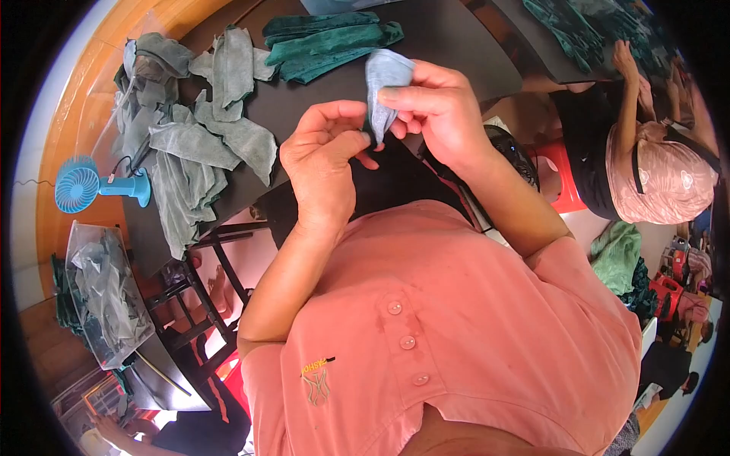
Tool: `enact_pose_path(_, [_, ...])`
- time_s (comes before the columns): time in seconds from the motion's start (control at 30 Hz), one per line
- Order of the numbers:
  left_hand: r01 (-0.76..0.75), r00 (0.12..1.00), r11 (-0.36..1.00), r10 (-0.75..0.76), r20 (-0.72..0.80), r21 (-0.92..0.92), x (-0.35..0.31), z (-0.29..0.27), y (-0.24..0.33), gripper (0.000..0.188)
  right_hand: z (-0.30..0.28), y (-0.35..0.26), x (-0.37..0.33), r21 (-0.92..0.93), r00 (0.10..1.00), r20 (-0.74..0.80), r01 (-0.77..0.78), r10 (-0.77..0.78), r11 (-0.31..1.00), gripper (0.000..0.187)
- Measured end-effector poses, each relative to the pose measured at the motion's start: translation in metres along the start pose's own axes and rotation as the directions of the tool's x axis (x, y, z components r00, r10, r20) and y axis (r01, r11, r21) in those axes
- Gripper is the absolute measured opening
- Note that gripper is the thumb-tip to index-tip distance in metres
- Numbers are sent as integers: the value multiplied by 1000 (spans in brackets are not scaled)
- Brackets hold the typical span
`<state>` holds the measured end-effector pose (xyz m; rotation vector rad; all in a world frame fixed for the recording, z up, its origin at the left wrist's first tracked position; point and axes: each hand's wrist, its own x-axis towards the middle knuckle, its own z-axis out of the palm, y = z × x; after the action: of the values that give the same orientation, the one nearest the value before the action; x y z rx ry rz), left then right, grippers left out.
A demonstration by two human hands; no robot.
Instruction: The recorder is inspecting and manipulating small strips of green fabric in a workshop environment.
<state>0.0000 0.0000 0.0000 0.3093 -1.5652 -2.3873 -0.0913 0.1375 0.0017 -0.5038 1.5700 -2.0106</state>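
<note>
A small folded piece of pale blue-grey fabric (386,74) is held up over the near edge of the dark table. My right hand (449,114) pinches its right side, thumb in front and fingers behind. At the lower, narrow tip of the cloth, my left hand (323,163) is closed, thumb and fingers together beside a dark green edge. Its exact grip there is partly hidden. Beyond my hands lies a stack of dark green velvety pieces (331,45). Grey-green fabric pieces (217,144) are heaped to the left of my left hand.
A blue desk fan (80,185) lies at the table's left edge. Below it, a clear plastic bin (110,296) holds grey fabric. More green velvet (566,34) lies on another table at upper right, near a person (658,171). A red stool (561,178) stands to the right.
</note>
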Motion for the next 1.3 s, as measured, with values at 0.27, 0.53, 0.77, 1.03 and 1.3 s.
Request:
enact_pose_path(0.27, [3, 999, 991, 1, -32, 133, -5, -7, -4, 20, 7, 10, -12, 94, 975, -15, 222, -222, 971, 13])
enact_pose_path(0.53, [-17, 1000, 975, 21, -18, 220, 9, -8, 2, 19, 6, 17, -3, -72, 902, -279, 323, -330, 944, 13])
enact_pose_path(0.77, [-427, 898, 761, 423, 126, 489, 7, -14, -4, 21, 15, 16, -21, -493, 797, 26, 535, -603, 686, 12])
enact_pose_path(1.03, [-407, 900, 820, 435, 23, 403, -2, -7, -11, 21, 13, 22, -7, -414, 774, 108, 606, -624, 679, 9])
enact_pose_path(1.3, [-420, 895, 704, 424, 135, 572, -4, -13, -11, 21, 8, 27, -15, -439, 820, 102, 545, -563, 715, 7])
